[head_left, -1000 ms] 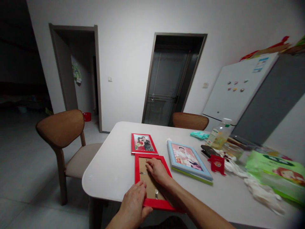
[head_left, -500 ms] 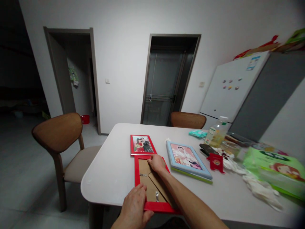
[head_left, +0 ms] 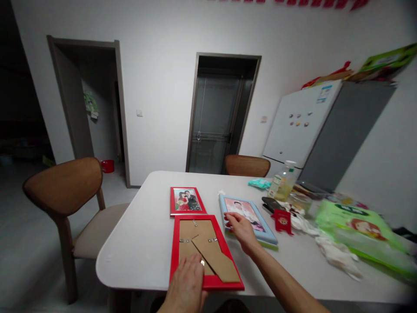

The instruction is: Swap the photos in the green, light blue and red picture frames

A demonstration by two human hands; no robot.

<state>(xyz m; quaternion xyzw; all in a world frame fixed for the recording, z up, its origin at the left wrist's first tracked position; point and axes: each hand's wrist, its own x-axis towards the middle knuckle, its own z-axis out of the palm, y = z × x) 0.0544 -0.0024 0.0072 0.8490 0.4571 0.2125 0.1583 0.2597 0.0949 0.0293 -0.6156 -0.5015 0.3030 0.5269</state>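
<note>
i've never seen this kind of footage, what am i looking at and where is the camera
There is no machine here. A person works with two bare hands, and one camera worn on the head looks forward and down, so every picture comes from that same spot, moments apart.

On the white table lies a red frame, its brown back up. The left hand rests on its near edge. The right hand is raised over the blue frame; whether its fingers pinch anything small is unclear.

Beyond the red frame lies a second red frame, photo up. To the right are a bottle, a dark object, crumpled tissues and a green pack.
</note>
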